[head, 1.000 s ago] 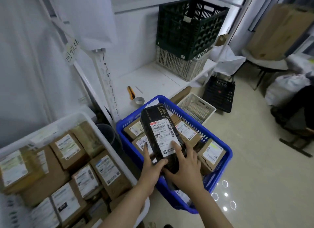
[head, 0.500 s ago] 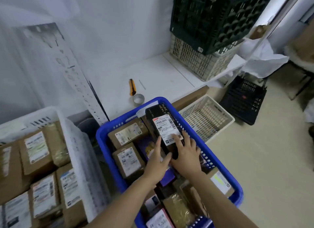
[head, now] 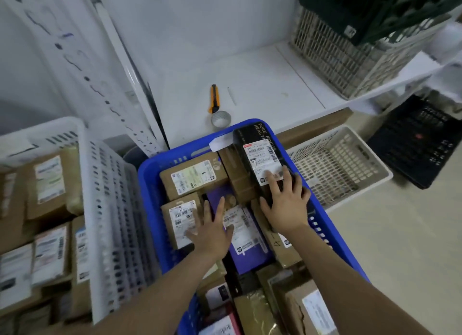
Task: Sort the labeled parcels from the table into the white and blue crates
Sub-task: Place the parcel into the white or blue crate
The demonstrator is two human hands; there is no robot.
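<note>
Head view: pressing to seat, not to grip.
Left of frame, the white slatted plastic crate [head: 100, 209]; centre, the blue plastic crate [head: 150, 182] holds the long black labelled carton [head: 258, 157] against its upper-right wall. Flat-fingered, the right hand [head: 285, 204] presses it, likely seating it; the left hand [head: 212, 229], spread flat, steadies neighbouring boxes [head: 175, 217].

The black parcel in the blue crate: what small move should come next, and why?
Probably lift the right hand off the black parcel: it lies in the blue crate on brown boxes, with fingers flat on it, so it seems placed.
</note>
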